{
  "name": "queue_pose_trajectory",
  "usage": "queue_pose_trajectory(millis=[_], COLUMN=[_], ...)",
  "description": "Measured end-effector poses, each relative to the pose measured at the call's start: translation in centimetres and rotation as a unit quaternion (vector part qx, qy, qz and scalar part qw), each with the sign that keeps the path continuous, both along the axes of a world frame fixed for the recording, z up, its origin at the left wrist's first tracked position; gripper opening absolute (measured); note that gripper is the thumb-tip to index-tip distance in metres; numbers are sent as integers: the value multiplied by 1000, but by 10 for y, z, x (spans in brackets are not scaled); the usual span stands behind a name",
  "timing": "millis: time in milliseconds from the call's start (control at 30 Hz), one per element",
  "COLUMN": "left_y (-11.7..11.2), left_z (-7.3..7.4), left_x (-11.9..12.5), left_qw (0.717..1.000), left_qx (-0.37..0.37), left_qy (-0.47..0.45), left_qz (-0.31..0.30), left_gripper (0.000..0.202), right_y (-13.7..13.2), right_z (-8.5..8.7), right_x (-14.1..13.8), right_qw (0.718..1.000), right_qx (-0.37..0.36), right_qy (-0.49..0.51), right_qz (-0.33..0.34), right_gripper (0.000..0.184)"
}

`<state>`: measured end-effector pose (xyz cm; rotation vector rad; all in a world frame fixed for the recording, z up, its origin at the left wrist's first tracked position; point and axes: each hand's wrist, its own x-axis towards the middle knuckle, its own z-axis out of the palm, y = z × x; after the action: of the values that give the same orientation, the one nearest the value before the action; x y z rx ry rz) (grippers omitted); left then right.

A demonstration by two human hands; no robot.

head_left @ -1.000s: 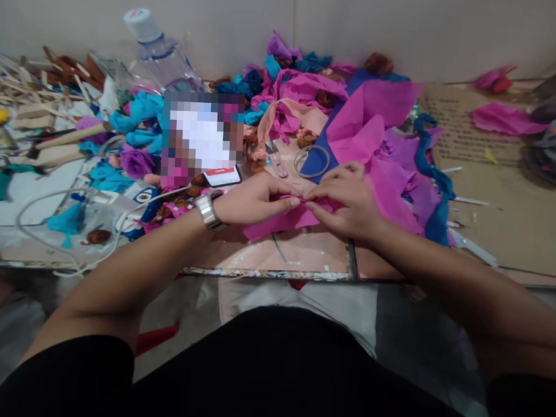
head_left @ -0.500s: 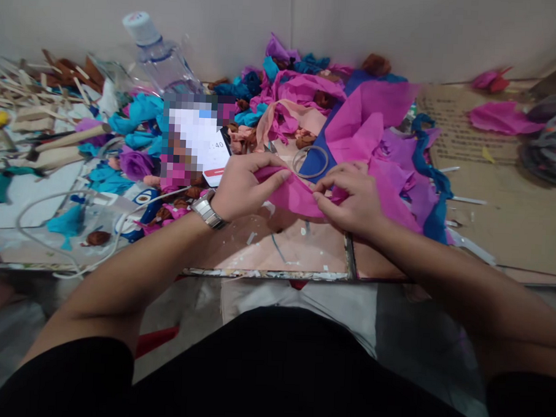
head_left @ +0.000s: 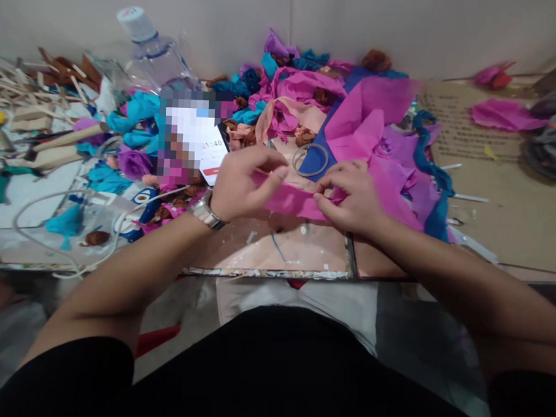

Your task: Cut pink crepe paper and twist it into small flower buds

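Note:
A strip of magenta crepe paper (head_left: 291, 201) is stretched between both my hands just above the board (head_left: 299, 252). My left hand (head_left: 242, 183), with a metal watch on the wrist, pinches the strip's left end. My right hand (head_left: 352, 196) pinches the right end, where the strip joins a larger magenta sheet (head_left: 369, 123). Both hands are closed on the paper.
Heaps of pink, purple and blue crepe paper (head_left: 306, 87) lie behind the hands, with a metal ring (head_left: 311, 160) and a phone (head_left: 216, 150). A water bottle (head_left: 156, 52), wooden sticks (head_left: 38, 93) and a white cable (head_left: 60, 223) sit left. Brown cardboard (head_left: 499, 200) covers the right side.
My left hand lifted from the board and drew back to the left, pulling the magenta strip out taut. The right hand stayed nearly where it was.

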<state>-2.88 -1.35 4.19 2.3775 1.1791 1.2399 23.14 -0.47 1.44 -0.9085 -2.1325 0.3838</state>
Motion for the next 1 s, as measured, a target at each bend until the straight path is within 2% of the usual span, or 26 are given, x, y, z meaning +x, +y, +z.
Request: queue_pose_trajectory(millis=[133,267,367,533,700,800,900,1000], left_y=[-5,-8,-8,-3,2,2,-1,-4], left_z=[-5,-12,-11,-5,-2,2,7,8], left_x=[2,2,2,1,-2,-2,0,1], left_qw=[983,968,969,986,989,983,960,941], left_qx=[32,19,-1,-55,-96,-144,-191,-218], left_qy=[171,242,242,157,109,100,143,198], left_qz=[-57,-58,-45,-8,14,-55,-144,-167], left_gripper=[36,33,31,36,39,42,39,37], right_y=[-1,-1,-1,2,2,2,1,-1], right_z=[-1,-3,-4,-3,-1,-1,-2,-3], right_x=[-1,-2,-2,0,2,1,1,0], right_qw=[999,999,998,998,998,997,995,992], right_qx=[2,6,0,-16,-35,-32,-28,-22], right_qy=[-29,-32,-39,-41,-49,-56,-63,-74], right_qz=[31,43,42,33,32,50,79,101], right_gripper=[8,7,7,5,5,4,4,5])
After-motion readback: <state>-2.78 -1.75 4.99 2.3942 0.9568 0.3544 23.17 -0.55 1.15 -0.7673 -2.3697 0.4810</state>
